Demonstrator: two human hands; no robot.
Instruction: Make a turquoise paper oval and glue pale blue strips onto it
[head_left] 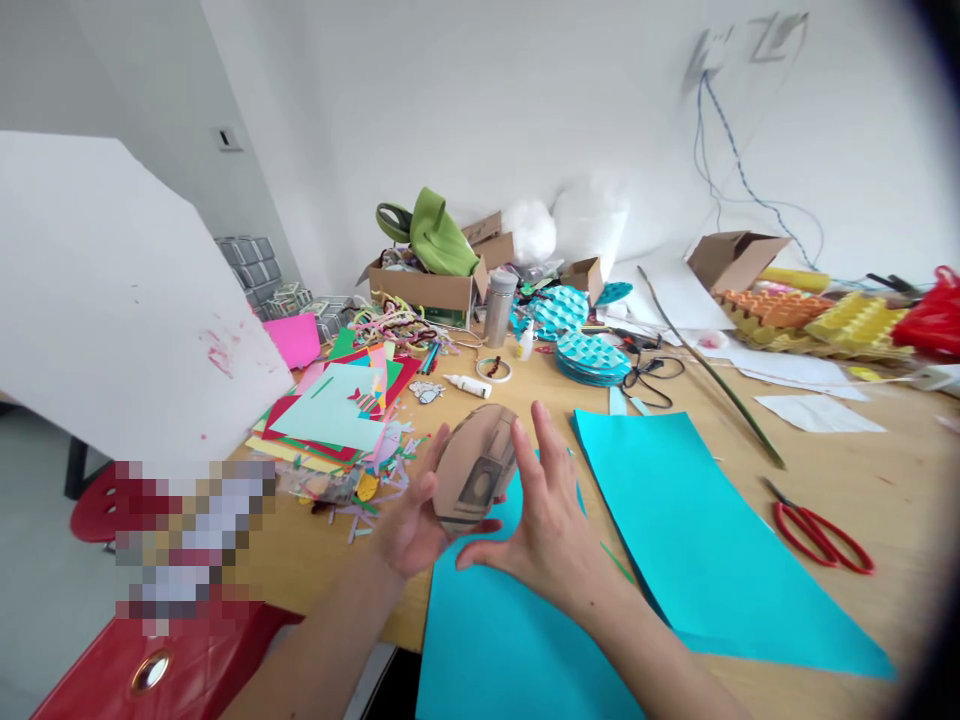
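In the middle of the head view, my left hand (415, 523) is closed on the lower left edge of a brown cardboard disc (466, 466). The disc is tilted and has a dark printed mark on its face. My right hand (541, 510) is beside the disc's right edge, its thumb and fingers spread apart; whether a fingertip touches the disc I cannot tell. Beneath both hands lies a sheet of turquoise paper (517, 640). A second turquoise sheet (697, 530) is to the right, with red-handled scissors (821, 530) beyond it.
Coloured paper sheets (330, 408) and scraps are piled on the left. A white glue tube (468, 386), a grey flask (499, 308) and stacked turquoise discs (592, 358) stand farther back. A thin stick (712, 370) and egg trays (810, 315) are at right; a white board (135, 290) leans left.
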